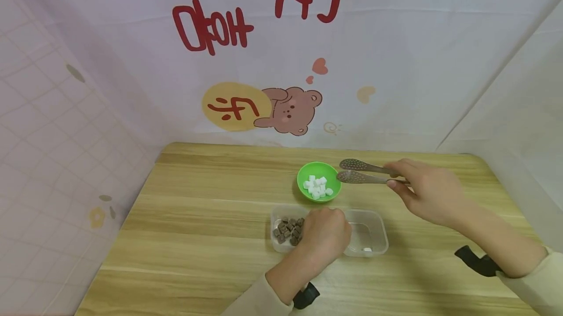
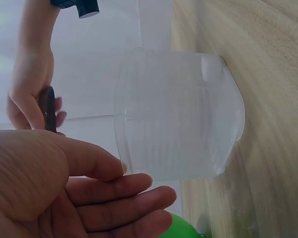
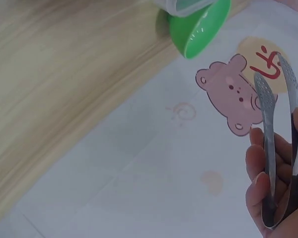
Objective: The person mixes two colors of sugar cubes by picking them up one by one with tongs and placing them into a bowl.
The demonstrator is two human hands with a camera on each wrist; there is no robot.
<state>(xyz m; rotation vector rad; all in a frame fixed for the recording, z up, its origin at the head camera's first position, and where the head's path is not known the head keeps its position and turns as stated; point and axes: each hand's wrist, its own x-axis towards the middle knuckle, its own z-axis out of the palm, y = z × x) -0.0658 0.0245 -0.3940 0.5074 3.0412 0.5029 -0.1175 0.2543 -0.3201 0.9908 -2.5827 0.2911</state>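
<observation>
My left hand (image 1: pixel 327 235) is over the middle of the clear plastic containers. In the left wrist view its thumb and forefinger pinch the rim of the right-hand clear container (image 2: pixel 164 114), where one white cube (image 1: pixel 367 249) lies. Brown cubes (image 1: pixel 288 229) lie in the left-hand clear container (image 1: pixel 275 216); my hand hides whether the two join. With my right hand (image 1: pixel 433 191) I hold metal tongs (image 1: pixel 354 177), their perforated tips apart and nothing between them. Those tips are just right of a green bowl (image 1: pixel 306 173) of several white cubes (image 1: pixel 317 187).
The wooden table (image 1: pixel 206 228) ends at a white backdrop cloth (image 1: pixel 396 57) printed with a bear (image 1: pixel 292 111) and red characters. More pale cloth (image 1: pixel 48 125) hangs on the left side. Both wrists carry black straps.
</observation>
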